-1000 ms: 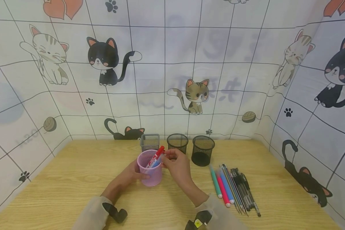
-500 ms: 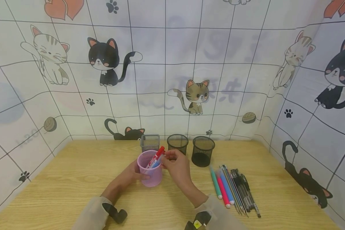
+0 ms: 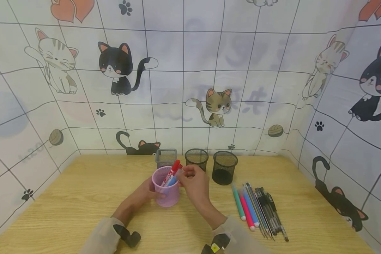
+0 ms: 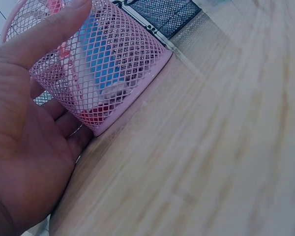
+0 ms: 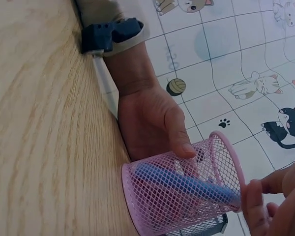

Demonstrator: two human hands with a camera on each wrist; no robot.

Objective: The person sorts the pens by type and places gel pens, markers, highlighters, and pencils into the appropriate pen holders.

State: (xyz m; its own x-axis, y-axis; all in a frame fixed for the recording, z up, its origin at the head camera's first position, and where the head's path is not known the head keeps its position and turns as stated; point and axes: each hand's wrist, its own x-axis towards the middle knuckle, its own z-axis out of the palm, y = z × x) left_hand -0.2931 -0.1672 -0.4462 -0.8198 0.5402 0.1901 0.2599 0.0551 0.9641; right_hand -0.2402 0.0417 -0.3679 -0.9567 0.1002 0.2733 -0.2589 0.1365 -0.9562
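Left hand [image 3: 147, 189] is holding a pink cup [image 3: 169, 201] near the worktop's back edge [image 3: 104, 157]; right hand [image 3: 195, 184] is pinching a blue marker [image 3: 172, 181].

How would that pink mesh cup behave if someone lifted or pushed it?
The pink mesh cup is probably light for its size, since its wall is open mesh. It seems fairly stiff: the left hand's thumb lies against it with no dent showing. A hard push might tip it, with the red-capped marker leaning out past its rim.
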